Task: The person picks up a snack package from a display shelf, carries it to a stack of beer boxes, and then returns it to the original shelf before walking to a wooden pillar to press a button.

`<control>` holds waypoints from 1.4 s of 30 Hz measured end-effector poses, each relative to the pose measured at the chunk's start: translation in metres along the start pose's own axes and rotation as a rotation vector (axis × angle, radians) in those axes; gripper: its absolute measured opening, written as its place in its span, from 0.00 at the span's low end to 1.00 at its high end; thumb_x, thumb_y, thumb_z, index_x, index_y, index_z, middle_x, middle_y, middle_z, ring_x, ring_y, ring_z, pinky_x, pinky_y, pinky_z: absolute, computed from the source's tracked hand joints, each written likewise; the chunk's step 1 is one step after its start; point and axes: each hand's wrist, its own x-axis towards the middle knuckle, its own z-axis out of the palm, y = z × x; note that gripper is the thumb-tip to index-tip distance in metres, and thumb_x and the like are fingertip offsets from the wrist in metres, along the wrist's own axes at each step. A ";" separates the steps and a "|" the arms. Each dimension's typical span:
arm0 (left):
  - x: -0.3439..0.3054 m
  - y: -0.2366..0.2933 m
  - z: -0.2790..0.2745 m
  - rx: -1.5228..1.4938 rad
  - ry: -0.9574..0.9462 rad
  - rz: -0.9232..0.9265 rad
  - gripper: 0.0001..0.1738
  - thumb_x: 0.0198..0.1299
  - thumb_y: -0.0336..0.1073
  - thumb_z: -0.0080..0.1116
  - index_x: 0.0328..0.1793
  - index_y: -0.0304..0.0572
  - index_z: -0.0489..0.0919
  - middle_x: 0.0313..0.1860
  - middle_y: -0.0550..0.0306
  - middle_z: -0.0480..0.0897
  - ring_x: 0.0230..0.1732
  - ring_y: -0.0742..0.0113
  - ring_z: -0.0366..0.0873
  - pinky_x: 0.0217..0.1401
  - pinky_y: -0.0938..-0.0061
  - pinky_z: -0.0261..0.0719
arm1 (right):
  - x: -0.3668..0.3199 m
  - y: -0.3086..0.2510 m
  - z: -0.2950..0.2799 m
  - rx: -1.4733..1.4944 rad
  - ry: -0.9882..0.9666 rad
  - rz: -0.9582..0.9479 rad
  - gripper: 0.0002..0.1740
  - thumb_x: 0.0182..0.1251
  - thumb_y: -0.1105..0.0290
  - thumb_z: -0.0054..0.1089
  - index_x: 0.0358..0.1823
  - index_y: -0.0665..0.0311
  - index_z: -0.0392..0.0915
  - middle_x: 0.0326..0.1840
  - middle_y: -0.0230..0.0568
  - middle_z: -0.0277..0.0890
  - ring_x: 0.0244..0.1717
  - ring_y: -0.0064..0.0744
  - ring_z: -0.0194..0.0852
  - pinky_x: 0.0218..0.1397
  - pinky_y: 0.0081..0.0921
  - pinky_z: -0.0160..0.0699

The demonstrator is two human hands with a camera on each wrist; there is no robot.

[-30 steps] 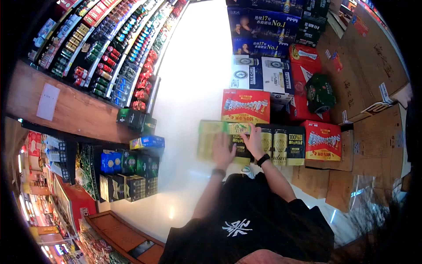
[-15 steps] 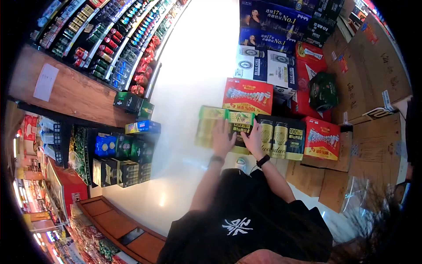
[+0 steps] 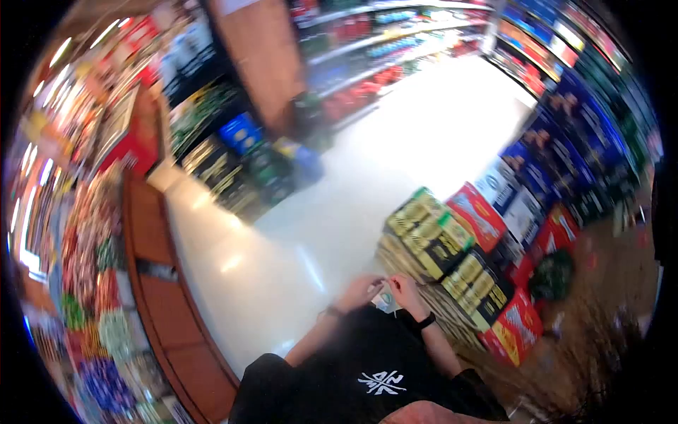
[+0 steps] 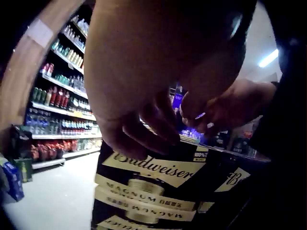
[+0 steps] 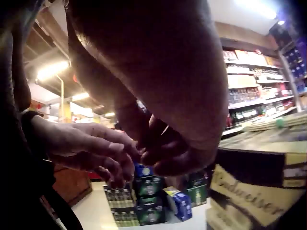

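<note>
My left hand (image 3: 359,293) and right hand (image 3: 409,295) are together in front of the black shirt, fingertips almost meeting. Loosely bent fingers show on the left hand (image 5: 96,148) in the right wrist view; the right hand (image 5: 177,148) has its fingers curled inward. No object shows between them. Just beyond is a stack of black-and-gold Budweiser cartons (image 3: 424,230), green trim along its top. From the left wrist, the left hand (image 4: 144,120) overlaps the upper edge of a Budweiser carton (image 4: 153,177), with the right hand (image 4: 230,108) behind.
More gold-and-black cartons (image 3: 477,290) adjoin the stack, with a red carton (image 3: 519,328) at the near right and another red carton (image 3: 477,215) behind. Blue cartons (image 3: 575,131) rise at the back right. Across the pale floor (image 3: 339,198) are stacked beer packs (image 3: 226,173) and a brown wooden shelf (image 3: 166,275).
Both hands have left the green-trimmed top of the Budweiser cartons and drawn back toward the body, fingertips together. The head view has swung left, and the stacks now appear lower and further right.
</note>
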 end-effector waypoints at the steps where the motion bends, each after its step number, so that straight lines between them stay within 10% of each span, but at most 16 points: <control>1: -0.026 0.005 -0.017 0.043 0.021 0.033 0.15 0.64 0.41 0.55 0.50 0.38 0.81 0.45 0.44 0.82 0.49 0.50 0.79 0.54 0.62 0.75 | 0.000 -0.016 0.010 0.045 -0.070 -0.077 0.06 0.63 0.73 0.56 0.34 0.69 0.78 0.28 0.49 0.73 0.26 0.46 0.71 0.30 0.33 0.70; 9: -0.192 0.031 -0.078 0.071 0.244 -0.223 0.17 0.66 0.40 0.52 0.54 0.36 0.79 0.47 0.44 0.82 0.49 0.51 0.80 0.53 0.64 0.76 | -0.020 -0.214 0.038 0.386 -0.624 -0.233 0.09 0.64 0.73 0.51 0.40 0.66 0.79 0.32 0.46 0.74 0.30 0.40 0.73 0.34 0.30 0.72; 24: -0.452 0.035 -0.059 -0.217 0.659 -0.508 0.17 0.68 0.40 0.51 0.57 0.41 0.79 0.56 0.45 0.80 0.58 0.52 0.76 0.63 0.63 0.71 | -0.159 -0.300 0.187 0.344 -1.262 -0.487 0.12 0.62 0.77 0.49 0.45 0.68 0.77 0.41 0.47 0.77 0.46 0.46 0.75 0.51 0.34 0.74; 42: -0.631 -0.024 -0.101 -0.150 1.304 -0.817 0.15 0.63 0.39 0.50 0.49 0.39 0.80 0.40 0.43 0.83 0.45 0.46 0.80 0.52 0.61 0.76 | -0.216 -0.447 0.411 0.272 -2.044 -0.854 0.15 0.64 0.68 0.54 0.50 0.67 0.75 0.41 0.51 0.77 0.43 0.47 0.77 0.49 0.36 0.76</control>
